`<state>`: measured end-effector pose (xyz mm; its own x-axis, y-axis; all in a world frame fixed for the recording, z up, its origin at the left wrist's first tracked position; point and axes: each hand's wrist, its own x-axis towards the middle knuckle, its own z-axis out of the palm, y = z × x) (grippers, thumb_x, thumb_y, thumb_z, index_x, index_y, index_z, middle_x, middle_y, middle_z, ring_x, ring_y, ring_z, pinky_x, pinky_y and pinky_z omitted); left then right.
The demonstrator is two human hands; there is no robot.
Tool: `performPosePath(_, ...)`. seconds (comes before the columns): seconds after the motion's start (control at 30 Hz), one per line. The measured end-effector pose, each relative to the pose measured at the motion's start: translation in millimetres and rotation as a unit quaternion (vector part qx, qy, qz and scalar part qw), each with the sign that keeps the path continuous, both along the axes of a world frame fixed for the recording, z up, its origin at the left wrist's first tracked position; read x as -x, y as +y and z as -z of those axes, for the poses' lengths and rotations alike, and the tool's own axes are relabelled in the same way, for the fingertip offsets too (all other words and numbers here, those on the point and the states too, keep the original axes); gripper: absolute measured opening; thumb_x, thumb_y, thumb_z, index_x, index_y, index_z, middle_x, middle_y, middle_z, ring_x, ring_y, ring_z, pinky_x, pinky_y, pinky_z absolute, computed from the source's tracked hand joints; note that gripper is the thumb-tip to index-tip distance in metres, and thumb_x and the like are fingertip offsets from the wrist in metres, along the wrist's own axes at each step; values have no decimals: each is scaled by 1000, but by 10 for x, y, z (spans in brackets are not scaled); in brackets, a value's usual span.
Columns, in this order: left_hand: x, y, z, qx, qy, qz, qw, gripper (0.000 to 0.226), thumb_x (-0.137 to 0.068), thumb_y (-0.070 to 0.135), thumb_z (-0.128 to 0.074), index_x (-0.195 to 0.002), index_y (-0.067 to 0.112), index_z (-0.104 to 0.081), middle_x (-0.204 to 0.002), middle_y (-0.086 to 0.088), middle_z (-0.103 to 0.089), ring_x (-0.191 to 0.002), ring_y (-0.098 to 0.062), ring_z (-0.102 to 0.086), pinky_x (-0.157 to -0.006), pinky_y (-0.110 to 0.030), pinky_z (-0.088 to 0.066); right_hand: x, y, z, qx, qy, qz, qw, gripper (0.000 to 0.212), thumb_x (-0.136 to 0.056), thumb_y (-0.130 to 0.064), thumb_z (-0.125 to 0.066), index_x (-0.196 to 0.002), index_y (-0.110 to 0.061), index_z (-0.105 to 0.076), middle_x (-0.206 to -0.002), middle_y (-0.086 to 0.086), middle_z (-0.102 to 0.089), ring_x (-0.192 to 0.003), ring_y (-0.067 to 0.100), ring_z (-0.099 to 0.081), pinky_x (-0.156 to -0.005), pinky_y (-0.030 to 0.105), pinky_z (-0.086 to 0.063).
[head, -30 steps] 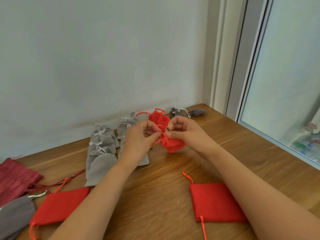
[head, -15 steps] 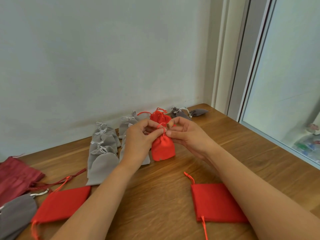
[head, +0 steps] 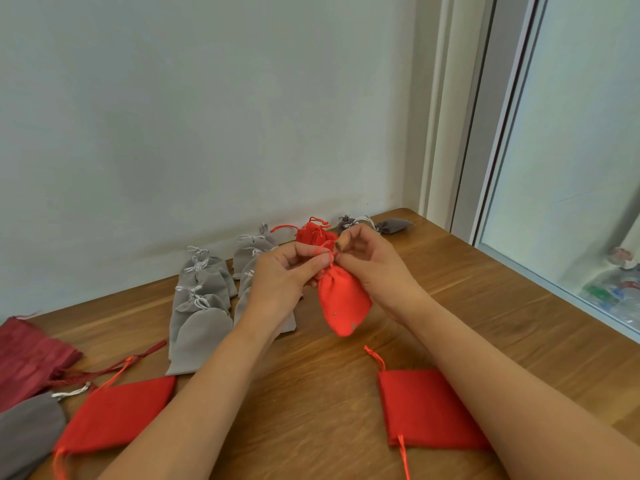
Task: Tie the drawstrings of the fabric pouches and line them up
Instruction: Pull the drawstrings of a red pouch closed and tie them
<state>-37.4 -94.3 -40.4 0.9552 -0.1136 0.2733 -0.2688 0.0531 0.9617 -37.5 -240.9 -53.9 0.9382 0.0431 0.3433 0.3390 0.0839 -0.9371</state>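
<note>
Head view: both hands meet above the middle of the wooden table (head: 502,306), working on one red pouch (head: 343,303). The left hand (head: 277,282) has its fingers curled in, with thumb and forefinger pressed together on the red drawstring (head: 322,245), which loops up over the forefinger. The right hand (head: 377,268) pinches the gathered neck of the same pouch between thumb and forefinger, its other fingers bent loosely behind the cloth and one fingertip lifted above the knot. The pouch's mouth is drawn tight and puckered. Its body hangs from the two pinches, tilted with the rounded bottom towards the person. I cannot tell whether that bottom touches the tabletop.

Behind the hands, near the wall, a tied red pouch (head: 313,233) lies with its cords splayed. A dark grey pouch (head: 391,225) lies to its right, near the table's far corner. To the left, light grey pouches (head: 201,306) lie overlapping in a row that runs away from the person, and a second grey row (head: 249,251) lies just beside it, partly hidden by the left hand.

Nearer the person, a flat red pouch (head: 426,407) lies under the right forearm with its cords loose. Another flat red pouch (head: 117,414) lies by the left forearm. At the left edge are a maroon pouch (head: 27,355) and a grey pouch (head: 27,431).
</note>
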Motion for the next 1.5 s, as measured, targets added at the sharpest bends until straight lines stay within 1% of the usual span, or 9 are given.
performPosePath(0.3,-24,-16,21,73,39,-8,997,14,-84,4,-65,-81,14,-75,-62,-1,-67,-53,-6,-57,-55,-15,-49,72,11,-28,229,-46,72,970,23,-78,3,-61,-76,-20,-60,-67,-14,-57,-57,1,-45,-59,13,-37)
performPosePath(0.5,-40,69,-23,111,36,13,993,20,-96,13,-50,-88,8,-68,-75,1,-72,-77,-9,-68,-77,-20,-54,73,-28,-48,312,-22,124,942,23,-81,1,-63,-84,-17,-78,-59,-16,-61,-54,-1,-49,-55,11,-36)
performPosePath(0.67,-50,82,-68,139,53,26,989,22,-98,10,-46,-85,4,-61,-49,5,-45,-50,-10,-54,-65,-22,-55,59,-148,-125,355,-16,173,919,21,-83,-1,-63,-89,-13,-79,-63,-21,-51,-56,-3,-51,-55,7,-37)
performPosePath(0.83,-42,83,-63,80,78,13,994,22,-98,10,-49,-85,1,-64,-45,6,-38,-39,-6,-36,-50,-20,-47,57,-150,-123,358,-56,193,912,19,-80,-2,-66,-85,-15,-79,-66,-20,-51,-60,-5,-52,-57,6,-37)
performPosePath(0.97,-99,135,-14,-89,99,-7,991,18,-92,8,-60,-82,-2,-71,-45,2,-46,-36,-6,-40,-49,-20,-47,70,-117,-85,306,-125,175,927,22,-77,2,-68,-79,-18,-78,-77,-5,-66,-67,8,-57,-62,10,-41)
performPosePath(1.13,-67,105,37,-290,65,66,952,16,-89,2,-58,-84,-4,-73,-46,9,-49,-42,-1,-45,-55,-16,-45,134,-37,-97,196,-103,84,971,25,-78,6,-64,-81,-19,-66,-75,-12,-66,-70,4,-60,-70,22,-50)
performPosePath(1.2,-30,90,0,-294,54,108,948,20,-87,-4,-53,-74,-14,-65,-45,9,-43,-46,-3,-44,-60,-20,-46,115,-35,-94,161,-90,80,979,24,-78,6,-63,-81,-17,-57,-78,-3,-64,-70,9,-59,-70,26,-50)
performPosePath(1.3,17,77,-45,-272,46,169,946,34,-84,-6,-50,-51,3,-49,-48,2,-36,-53,-9,-39,-63,-23,-46,117,-41,-101,126,-75,78,986,28,-79,8,-63,-79,-18,-51,-76,2,-62,-68,12,-58,-67,27,-50)
performPosePath(1.5,29,52,-5,-234,68,164,956,37,-95,14,-56,-59,10,-60,-48,6,-49,-52,-8,-48,-62,-20,-47,127,3,-129,56,-20,19,998,19,-85,4,-65,-92,-11,-54,-77,11,-68,-67,17,-65,-65,30,-54)
